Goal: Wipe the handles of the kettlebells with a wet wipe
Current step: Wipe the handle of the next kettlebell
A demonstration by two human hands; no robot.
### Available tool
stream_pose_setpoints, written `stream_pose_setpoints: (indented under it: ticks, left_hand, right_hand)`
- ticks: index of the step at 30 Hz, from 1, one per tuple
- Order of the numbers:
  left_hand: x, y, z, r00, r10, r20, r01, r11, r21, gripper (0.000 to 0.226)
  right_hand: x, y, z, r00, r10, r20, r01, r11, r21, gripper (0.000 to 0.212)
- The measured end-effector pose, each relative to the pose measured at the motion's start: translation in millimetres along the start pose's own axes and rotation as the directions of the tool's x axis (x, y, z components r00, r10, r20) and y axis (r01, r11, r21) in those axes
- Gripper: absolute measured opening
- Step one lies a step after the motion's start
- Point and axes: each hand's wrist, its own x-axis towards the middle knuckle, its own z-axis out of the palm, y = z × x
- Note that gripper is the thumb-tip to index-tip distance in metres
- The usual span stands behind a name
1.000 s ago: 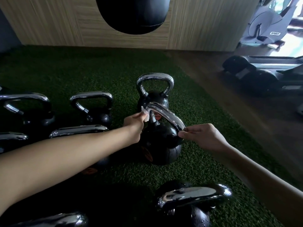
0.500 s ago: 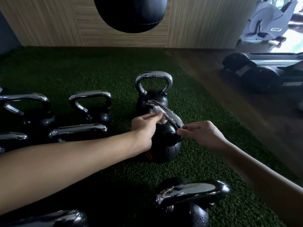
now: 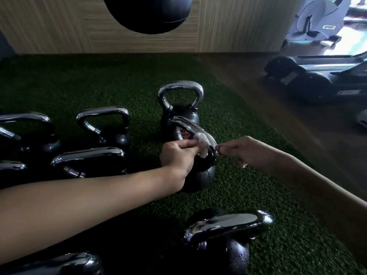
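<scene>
Wet wipe point(image 3: 202, 139) in left hand point(image 3: 177, 156) on handle point(image 3: 190, 126); machine point(image 3: 315, 15) marked SPIRIT.

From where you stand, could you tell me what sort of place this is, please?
Most likely a gym: kettlebells on green turf, a black hanging bag and an exercise machine beyond.

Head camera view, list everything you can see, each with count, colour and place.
centre kettlebell: one, black with chrome handle, on the turf between the hands
other kettlebells: seven, black with chrome handles, left, behind and nearest the camera
wet wipe: one, white, on the centre kettlebell's handle
turf: one patch, green, underfoot
wooden floor: one, brown, right of the turf
hanging bag: one, black, top centre
wall: one, beige wood-grain, behind
exercise machines: two, grey and dark, right background
left hand: pinches the wet wipe
right hand: pinches the handle's right end
</scene>
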Motion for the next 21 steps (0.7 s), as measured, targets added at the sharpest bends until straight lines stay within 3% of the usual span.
stream_pose_setpoints:
  ticks: [4, 6, 12, 19, 21]
  left_hand:
    - [-5, -17, 5, 0.996, 0.071, 0.050, -0.078, 0.987, 0.144, 0.029]
    - [-5, -26, 3, 0.982, 0.166, 0.091, -0.184, 0.951, 0.248, 0.029]
    - [6, -32, -10, 0.866, 0.452, 0.216, -0.494, 0.699, 0.518, 0.021]
    - [24, -40, -17, 0.846, 0.406, 0.345, -0.512, 0.437, 0.740, 0.027]
    - [23, -36, -19, 0.847, 0.398, 0.352, -0.509, 0.418, 0.753, 0.029]
  right_hand:
    - [7, 5, 2, 0.999, 0.009, -0.049, -0.007, 0.999, 0.042, 0.021]
    - [7, 6, 0, 1.000, 0.011, -0.021, -0.009, 0.997, 0.078, 0.021]
    - [11, 8, 0, 0.999, 0.045, -0.030, -0.042, 0.994, 0.098, 0.023]
    - [13, 16, 2, 0.996, 0.042, -0.077, -0.030, 0.989, 0.143, 0.018]
    - [10, 16, 6, 0.994, 0.043, -0.099, -0.028, 0.990, 0.142, 0.017]
